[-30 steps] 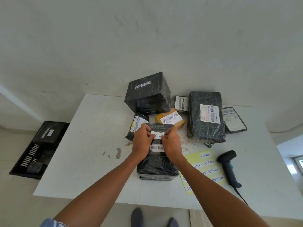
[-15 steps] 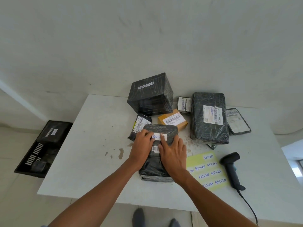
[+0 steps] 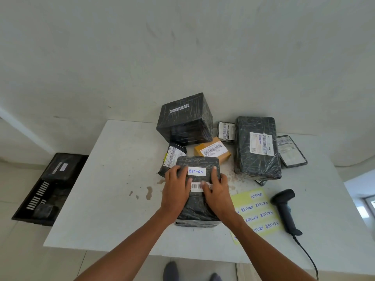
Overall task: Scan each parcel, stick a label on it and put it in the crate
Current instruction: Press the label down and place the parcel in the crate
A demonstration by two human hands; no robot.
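Parcel lies on the table, RETURN label on top. Left hand and right hand press flat beside the label, fingers straight.

A white label on top of the black-wrapped parcel nearest the person reads "RETURN" in blue handwriting. Just below it on the same parcel is a barcode strip with no legible digits. The yellow sheet carries the same handwritten "RETURN" on 7 visible stickers, possibly more where it is covered. Shipping labels on the other parcels show barcodes and print too small to read.
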